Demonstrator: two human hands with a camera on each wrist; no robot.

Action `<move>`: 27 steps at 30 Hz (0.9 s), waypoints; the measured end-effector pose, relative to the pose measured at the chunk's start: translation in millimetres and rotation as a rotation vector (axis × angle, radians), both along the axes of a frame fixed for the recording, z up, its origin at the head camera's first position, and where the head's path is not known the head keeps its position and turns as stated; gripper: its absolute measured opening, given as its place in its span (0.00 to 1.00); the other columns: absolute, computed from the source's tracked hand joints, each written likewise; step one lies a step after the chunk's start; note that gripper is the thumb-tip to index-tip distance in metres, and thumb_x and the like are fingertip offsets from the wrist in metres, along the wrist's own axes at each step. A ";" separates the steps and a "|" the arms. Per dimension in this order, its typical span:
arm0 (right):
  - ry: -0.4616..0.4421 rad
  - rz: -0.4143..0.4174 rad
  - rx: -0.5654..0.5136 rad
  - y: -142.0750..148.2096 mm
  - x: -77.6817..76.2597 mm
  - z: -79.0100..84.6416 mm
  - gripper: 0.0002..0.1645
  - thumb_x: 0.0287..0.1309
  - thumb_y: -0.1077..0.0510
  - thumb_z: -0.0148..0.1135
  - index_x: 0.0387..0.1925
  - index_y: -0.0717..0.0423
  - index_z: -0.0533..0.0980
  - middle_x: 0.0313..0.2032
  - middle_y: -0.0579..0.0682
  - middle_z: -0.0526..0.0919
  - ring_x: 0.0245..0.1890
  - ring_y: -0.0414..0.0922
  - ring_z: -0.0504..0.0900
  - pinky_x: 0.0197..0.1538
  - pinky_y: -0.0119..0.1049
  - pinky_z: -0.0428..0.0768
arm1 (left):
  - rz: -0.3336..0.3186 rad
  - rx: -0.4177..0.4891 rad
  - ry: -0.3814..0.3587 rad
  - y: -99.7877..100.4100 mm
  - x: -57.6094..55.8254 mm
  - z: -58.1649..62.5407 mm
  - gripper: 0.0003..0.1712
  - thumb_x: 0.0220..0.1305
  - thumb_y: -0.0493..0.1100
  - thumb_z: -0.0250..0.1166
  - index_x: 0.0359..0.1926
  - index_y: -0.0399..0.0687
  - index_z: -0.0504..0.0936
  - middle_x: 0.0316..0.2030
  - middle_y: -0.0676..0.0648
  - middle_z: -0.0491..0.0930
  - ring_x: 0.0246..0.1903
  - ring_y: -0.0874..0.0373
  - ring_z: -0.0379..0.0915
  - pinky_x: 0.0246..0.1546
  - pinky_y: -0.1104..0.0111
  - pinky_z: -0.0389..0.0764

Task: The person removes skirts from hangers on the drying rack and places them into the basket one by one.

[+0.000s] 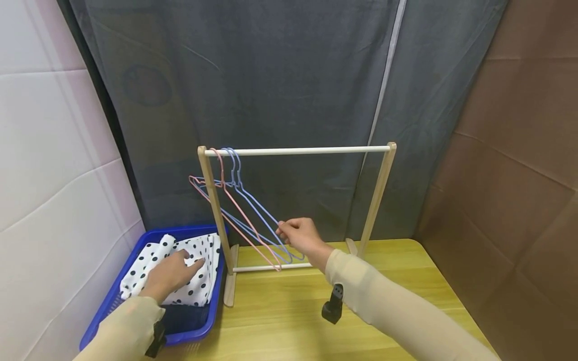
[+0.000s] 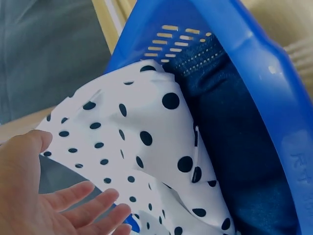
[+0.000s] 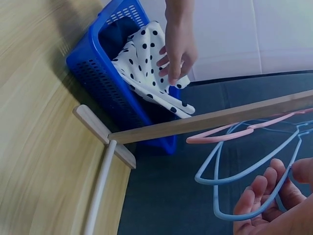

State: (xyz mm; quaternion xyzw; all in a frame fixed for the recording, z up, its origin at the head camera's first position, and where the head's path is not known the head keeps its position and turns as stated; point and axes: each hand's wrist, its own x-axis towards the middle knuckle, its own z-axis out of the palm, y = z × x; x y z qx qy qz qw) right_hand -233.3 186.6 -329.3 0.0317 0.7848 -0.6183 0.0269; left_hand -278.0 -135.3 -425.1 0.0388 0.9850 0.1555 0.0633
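Observation:
In the head view, my left hand hovers over a white cloth with black polka dots, its fingers spread and loosely bent. The thumb is close to the cloth's edge in the left wrist view; whether it touches cannot be told. The cloth lies in a blue basket, on top of a dark blue fabric. My right hand pinches the side of a blue clothes hanger between thumb and fingers. That hanger hooks on the rack's white bar, beside another blue hanger and a pink hanger.
The wooden rack stands on a yellow wood-grain table, its left post close to the basket. A grey curtain hangs behind. A white wall is on the left, a brown one on the right.

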 end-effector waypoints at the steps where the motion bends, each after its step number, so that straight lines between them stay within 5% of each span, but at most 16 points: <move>1: 0.002 0.000 0.001 0.3 0.1 -0.1 0.18 0.67 0.54 0.55 0.37 0.65 0.81 0.25 0.44 0.77 0.28 0.41 0.74 0.32 0.26 0.74 | -0.003 -0.001 0.003 1.4 0.3 0.3 0.46 0.64 0.70 0.49 0.60 0.30 0.70 0.54 0.26 0.77 0.45 0.33 0.78 0.35 0.48 0.82; 13: 0.021 -0.011 0.014 6.7 -0.9 -3.8 0.16 0.67 0.55 0.55 0.38 0.65 0.81 0.27 0.48 0.79 0.28 0.40 0.76 0.36 0.30 0.79 | -0.006 0.036 0.045 11.0 4.6 3.6 0.43 0.65 0.69 0.49 0.57 0.33 0.73 0.47 0.32 0.82 0.34 0.48 0.81 0.22 0.62 0.75; 18: -0.002 -0.020 0.020 11.9 -1.5 -7.7 0.16 0.68 0.54 0.55 0.39 0.63 0.81 0.34 0.54 0.83 0.30 0.40 0.77 0.37 0.28 0.79 | -0.006 0.054 0.070 13.8 6.3 4.0 0.42 0.64 0.69 0.50 0.57 0.35 0.74 0.48 0.33 0.82 0.34 0.48 0.81 0.20 0.65 0.73; 27: -0.009 -0.044 0.022 22.2 0.2 -13.9 0.15 0.68 0.55 0.54 0.38 0.62 0.81 0.31 0.49 0.81 0.30 0.40 0.76 0.36 0.28 0.78 | -0.019 0.090 0.113 21.5 12.1 8.5 0.40 0.64 0.69 0.51 0.55 0.37 0.76 0.43 0.36 0.84 0.32 0.50 0.81 0.21 0.65 0.73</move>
